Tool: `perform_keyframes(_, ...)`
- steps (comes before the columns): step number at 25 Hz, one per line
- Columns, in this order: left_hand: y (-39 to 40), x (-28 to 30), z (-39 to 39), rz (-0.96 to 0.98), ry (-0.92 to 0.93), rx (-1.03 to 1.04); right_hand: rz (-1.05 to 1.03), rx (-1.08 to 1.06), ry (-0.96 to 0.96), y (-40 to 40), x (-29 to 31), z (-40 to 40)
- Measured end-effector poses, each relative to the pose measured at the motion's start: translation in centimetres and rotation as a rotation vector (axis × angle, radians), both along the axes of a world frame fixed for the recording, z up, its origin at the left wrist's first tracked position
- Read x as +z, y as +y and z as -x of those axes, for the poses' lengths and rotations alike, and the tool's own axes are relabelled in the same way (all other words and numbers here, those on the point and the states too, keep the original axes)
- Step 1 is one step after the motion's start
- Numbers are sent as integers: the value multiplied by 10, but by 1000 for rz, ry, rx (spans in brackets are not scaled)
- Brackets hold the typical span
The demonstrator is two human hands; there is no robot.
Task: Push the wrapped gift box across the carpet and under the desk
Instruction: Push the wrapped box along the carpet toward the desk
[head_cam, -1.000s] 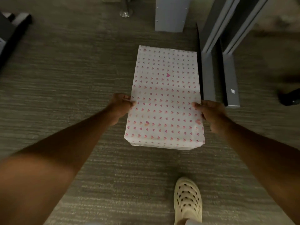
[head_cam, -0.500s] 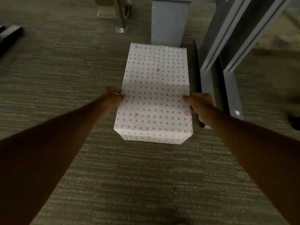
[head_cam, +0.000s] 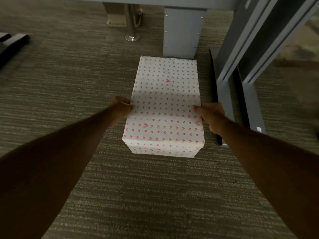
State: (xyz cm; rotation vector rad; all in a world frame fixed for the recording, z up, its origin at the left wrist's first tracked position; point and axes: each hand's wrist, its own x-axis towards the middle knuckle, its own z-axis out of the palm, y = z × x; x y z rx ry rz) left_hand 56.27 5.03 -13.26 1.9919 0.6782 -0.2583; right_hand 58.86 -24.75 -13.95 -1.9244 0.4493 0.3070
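The wrapped gift box, white paper with small pink hearts, lies lengthwise on the grey-green carpet. My left hand grips its left long edge, thumb on top. My right hand grips the right long edge the same way. The box's far end sits right against a grey desk leg panel. The desk's underside edge runs along the top of the view.
A chrome post with a round foot stands left of the leg panel. Grey slanted frame legs with long floor feet run close along the box's right side. A dark object lies at far left.
Both hands have slid the box forward over the carpet toward the desk. Its far end now meets the grey leg panel. My foot has dropped out of view.
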Motion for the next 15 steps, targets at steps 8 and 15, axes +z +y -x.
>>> perform_keyframes(8, -7, 3, 1, -124, 37, -60, 44, 78, -34, 1, 2, 10)
perform_keyframes(15, -21, 16, 10, -839, -322, -440, 742, 381, -413, 11, 20, 21)
